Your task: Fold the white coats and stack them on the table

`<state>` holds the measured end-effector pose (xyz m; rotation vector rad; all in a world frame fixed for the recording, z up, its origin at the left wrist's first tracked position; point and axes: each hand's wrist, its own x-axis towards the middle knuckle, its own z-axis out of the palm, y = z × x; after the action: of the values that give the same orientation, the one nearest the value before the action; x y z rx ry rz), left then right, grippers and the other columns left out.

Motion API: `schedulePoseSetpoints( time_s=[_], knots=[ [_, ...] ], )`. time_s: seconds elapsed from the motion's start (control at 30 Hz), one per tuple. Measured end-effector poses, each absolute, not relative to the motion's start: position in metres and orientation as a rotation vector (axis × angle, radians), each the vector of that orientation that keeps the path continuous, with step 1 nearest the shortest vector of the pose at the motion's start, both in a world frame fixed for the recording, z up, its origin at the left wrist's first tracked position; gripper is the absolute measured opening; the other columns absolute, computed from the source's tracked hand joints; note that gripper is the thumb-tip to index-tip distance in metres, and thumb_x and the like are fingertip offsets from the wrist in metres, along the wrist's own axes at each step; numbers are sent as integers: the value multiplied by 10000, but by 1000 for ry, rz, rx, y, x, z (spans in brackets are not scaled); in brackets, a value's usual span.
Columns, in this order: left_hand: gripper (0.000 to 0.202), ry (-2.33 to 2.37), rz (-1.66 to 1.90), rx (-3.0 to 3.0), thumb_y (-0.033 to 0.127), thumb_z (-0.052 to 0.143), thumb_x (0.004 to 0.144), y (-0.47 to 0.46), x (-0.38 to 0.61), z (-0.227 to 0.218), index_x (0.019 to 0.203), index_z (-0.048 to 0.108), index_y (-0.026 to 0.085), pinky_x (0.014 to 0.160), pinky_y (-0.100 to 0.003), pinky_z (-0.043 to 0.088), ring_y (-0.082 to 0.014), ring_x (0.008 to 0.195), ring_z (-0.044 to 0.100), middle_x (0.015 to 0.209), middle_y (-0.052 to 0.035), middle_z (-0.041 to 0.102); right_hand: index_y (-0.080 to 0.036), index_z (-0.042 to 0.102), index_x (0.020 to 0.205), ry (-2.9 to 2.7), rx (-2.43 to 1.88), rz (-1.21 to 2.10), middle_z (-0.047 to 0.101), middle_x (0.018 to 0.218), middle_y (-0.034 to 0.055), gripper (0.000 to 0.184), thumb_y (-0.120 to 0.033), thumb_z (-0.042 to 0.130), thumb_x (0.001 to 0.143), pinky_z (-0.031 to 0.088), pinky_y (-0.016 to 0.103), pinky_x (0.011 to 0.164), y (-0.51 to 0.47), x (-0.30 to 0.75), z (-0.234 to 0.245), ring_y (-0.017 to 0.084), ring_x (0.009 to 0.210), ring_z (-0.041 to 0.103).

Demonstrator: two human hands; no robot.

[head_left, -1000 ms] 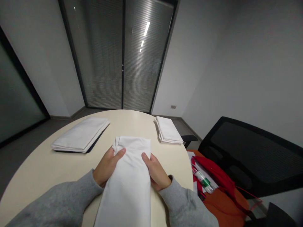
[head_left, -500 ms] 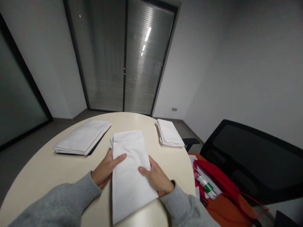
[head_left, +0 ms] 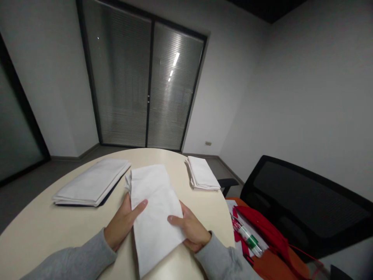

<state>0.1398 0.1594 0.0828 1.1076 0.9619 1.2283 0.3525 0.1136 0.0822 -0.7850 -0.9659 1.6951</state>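
Observation:
A folded white cloth point(head_left: 154, 217) is held up over the table between both hands, its layers showing at the upper left edge. My left hand point(head_left: 125, 219) grips its left side, thumb on the front face and the other fingers behind. On the opposite side, my right hand point(head_left: 190, 225) clasps the edge the same way, with its thumb pressed on the cloth. Farther left lies a stack of folded white cloth point(head_left: 93, 182) with a dark layer underneath. A smaller folded white pile point(head_left: 203, 173) rests near the far right edge of the table.
The round cream table point(head_left: 84, 225) spans the front. To the right is a black mesh chair point(head_left: 303, 202) with an orange seat, carrying a red bag point(head_left: 262, 229) and a clear plastic bottle point(head_left: 250, 239) with a green label. Glass doors point(head_left: 125, 85) stand beyond the table.
The view has tilted up slightly, so the table and piles sit lower. Both hands keep their hold on the folded cloth, which has changed little.

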Motion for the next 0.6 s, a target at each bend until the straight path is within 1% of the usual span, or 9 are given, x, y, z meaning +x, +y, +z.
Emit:
schedulePoseSetpoints(
  time_s=[0.07, 0.13, 0.2, 0.27, 0.4, 0.5, 0.6],
  knots=[
    [890, 889, 1121, 1067, 597, 784, 810, 156, 141, 85, 1532, 372, 278, 1008, -457, 564, -342, 1303, 606, 1559, -147, 510, -207, 602, 1296, -972, -851, 1672, 764, 1169, 86, 698, -205, 856, 646, 554, 419, 886, 121, 367, 93, 289, 1000, 739],
    [925, 878, 1040, 1060, 639, 727, 846, 153, 142, 86, 1579, 248, 341, 880, -451, 617, -323, 1180, 678, 1635, -148, 398, -209, 599, 1293, -986, -936, 1617, 775, 1120, 73, 694, -184, 837, 641, 566, 367, 798, 132, 386, 109, 263, 908, 752],
    [968, 921, 1014, 1118, 683, 695, 849, 150, 143, 84, 1594, 166, 363, 799, -438, 631, -290, 1050, 718, 1678, -170, 293, -220, 592, 1296, -1003, -1007, 1538, 782, 1072, 57, 695, -175, 819, 641, 570, 335, 733, 147, 408, 127, 242, 835, 752],
    [982, 951, 1002, 1208, 712, 667, 851, 148, 144, 81, 1594, 134, 355, 783, -424, 625, -266, 995, 719, 1691, -184, 242, -230, 585, 1299, -1013, -1058, 1451, 784, 1041, 47, 694, -163, 798, 642, 578, 323, 702, 167, 431, 144, 229, 795, 746],
    [938, 962, 968, 1341, 724, 593, 891, 145, 146, 77, 1598, 102, 351, 764, -398, 598, -247, 972, 706, 1684, -187, 245, -224, 594, 1262, -978, -1167, 1286, 776, 1004, 49, 631, -115, 732, 656, 590, 304, 664, 211, 475, 172, 207, 752, 730],
    [896, 977, 915, 1443, 696, 542, 927, 145, 147, 73, 1604, 76, 338, 777, -394, 579, -226, 928, 697, 1689, -194, 227, -221, 596, 1211, -946, -1216, 1209, 766, 971, 47, 549, -81, 687, 688, 594, 291, 649, 245, 501, 187, 192, 739, 719],
    [847, 1017, 853, 1539, 639, 505, 956, 148, 148, 63, 1603, 61, 321, 816, -391, 560, -185, 839, 678, 1696, -194, 208, -216, 598, 1150, -947, -1259, 1145, 755, 913, 41, 448, -68, 662, 732, 590, 287, 606, 274, 522, 202, 184, 693, 703]
  ],
)
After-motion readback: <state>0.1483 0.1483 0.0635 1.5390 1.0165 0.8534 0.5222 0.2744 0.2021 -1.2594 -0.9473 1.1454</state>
